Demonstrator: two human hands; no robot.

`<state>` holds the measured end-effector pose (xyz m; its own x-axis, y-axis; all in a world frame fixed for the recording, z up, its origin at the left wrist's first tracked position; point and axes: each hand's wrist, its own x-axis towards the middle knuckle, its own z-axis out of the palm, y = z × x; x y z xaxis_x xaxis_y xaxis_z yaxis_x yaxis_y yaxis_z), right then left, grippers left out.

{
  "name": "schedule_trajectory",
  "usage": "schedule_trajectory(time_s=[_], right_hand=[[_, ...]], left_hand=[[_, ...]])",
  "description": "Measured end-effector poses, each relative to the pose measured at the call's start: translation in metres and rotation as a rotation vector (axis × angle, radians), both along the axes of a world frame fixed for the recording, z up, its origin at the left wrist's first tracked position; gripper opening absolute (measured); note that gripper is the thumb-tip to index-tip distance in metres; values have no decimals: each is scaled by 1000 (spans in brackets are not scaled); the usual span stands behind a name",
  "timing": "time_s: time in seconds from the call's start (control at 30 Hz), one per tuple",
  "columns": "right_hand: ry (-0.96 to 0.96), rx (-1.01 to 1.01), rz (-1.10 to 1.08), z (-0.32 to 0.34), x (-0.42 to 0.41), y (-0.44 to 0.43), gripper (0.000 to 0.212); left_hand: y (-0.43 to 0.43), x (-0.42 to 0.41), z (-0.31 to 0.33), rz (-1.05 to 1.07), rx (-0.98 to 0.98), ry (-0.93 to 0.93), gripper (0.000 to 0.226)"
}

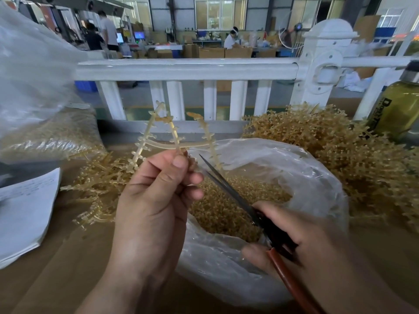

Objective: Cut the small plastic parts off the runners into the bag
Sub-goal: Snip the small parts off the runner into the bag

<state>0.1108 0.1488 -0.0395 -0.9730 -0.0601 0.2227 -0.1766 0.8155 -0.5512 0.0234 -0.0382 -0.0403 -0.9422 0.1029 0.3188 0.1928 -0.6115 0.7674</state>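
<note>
Factory counter point(56, 279) w/ bag point(317, 182) of cut parts point(226, 214) — left grip point(154, 200) pinches runner point(174, 132) above its rim, right grip point(294, 236) clenched on scissors point(226, 189) — best snip flush at each stub, over bag's mouth, blades clear of thumb.

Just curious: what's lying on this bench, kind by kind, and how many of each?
Bags holding cut parts: 2 (open bag, filled bag)
Heaps of runners: 2 (left heap, right heap)
Runner in the left hand: 1
Scissors in the right hand: 1
Bottle: 1
Paper stack: 1
Total: 8
</note>
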Motion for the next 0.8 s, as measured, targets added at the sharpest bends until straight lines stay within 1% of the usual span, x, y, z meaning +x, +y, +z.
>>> schedule_trajectory(time_s=[0.07,0.13,0.17,0.27,0.53,0.57,0.63,0.7,0.8], right_hand=[[5,-4,4,0,0,1,49],[19,10,-2,-1,0,2,56],[25,11,-8,-1,0,1,55],[41,25,-12,-2,0,1,42],[74,-3,-8,0,1,1,34],[72,5,-11,0,1,1,36],[77,32,-21,2,1,1,46],[70,24,-34,3,1,0,52],[73,24,-28,3,1,1,51]], left_hand=[[1,0,0,-5,-2,16,3],[2,1,0,-8,-9,32,5],[2,1,0,-8,-12,37,5],[3,1,0,14,-26,40,9],[3,0,-4,68,-80,52,8],[3,0,-4,69,-81,53,8],[2,0,-3,67,-81,57,9],[2,-1,-3,63,-82,60,10],[2,-1,-3,66,-90,61,8]])
